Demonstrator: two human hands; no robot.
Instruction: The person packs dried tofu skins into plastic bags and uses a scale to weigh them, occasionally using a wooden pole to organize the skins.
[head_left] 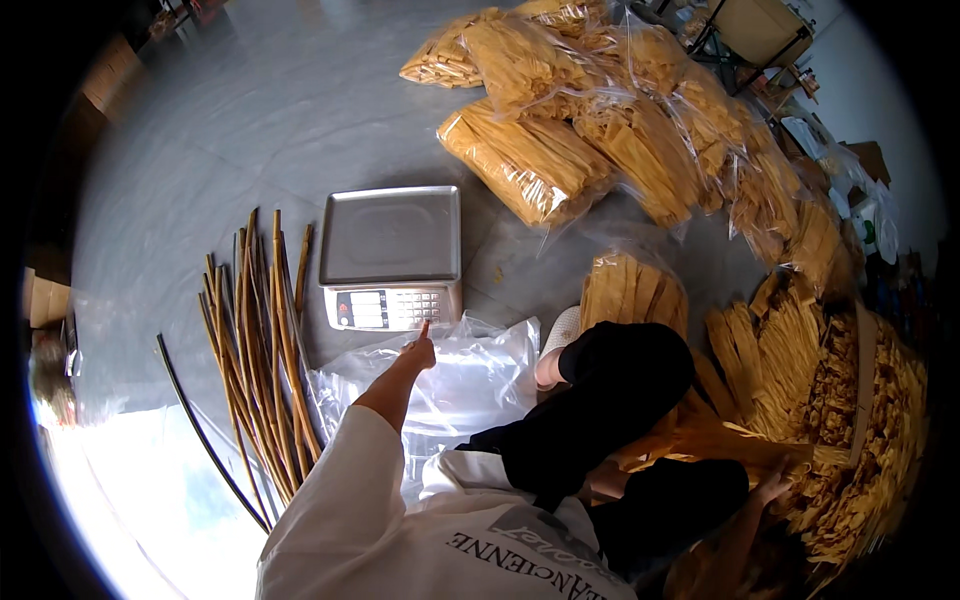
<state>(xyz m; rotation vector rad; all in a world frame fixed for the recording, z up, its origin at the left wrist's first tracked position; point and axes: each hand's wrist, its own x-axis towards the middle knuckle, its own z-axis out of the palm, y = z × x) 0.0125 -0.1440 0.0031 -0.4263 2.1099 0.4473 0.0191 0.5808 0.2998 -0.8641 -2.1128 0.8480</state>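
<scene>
My left hand (419, 352) reaches to a digital weighing scale (400, 306) with its index finger stretched onto the keypad and the other fingers curled. The scale's square metal pan (390, 238) carries nothing. Low on the right, my right hand (771, 486) grips the end of some yellow-brown dried flat strips (720, 445) beside a big tied bundle (850, 430) of them. Clear plastic bags (470, 375) lie flat below the scale, under my left forearm. A shorter stack of strips (632, 288) lies beyond my bent knee.
Filled clear bags of strips (530, 165) are heaped at the far right. Several long thin brown sticks (262, 350) lie left of the scale, with one dark stick (205, 425) apart. Grey concrete floor (230, 120) stretches behind. A chair-like frame (755, 45) stands at the back right.
</scene>
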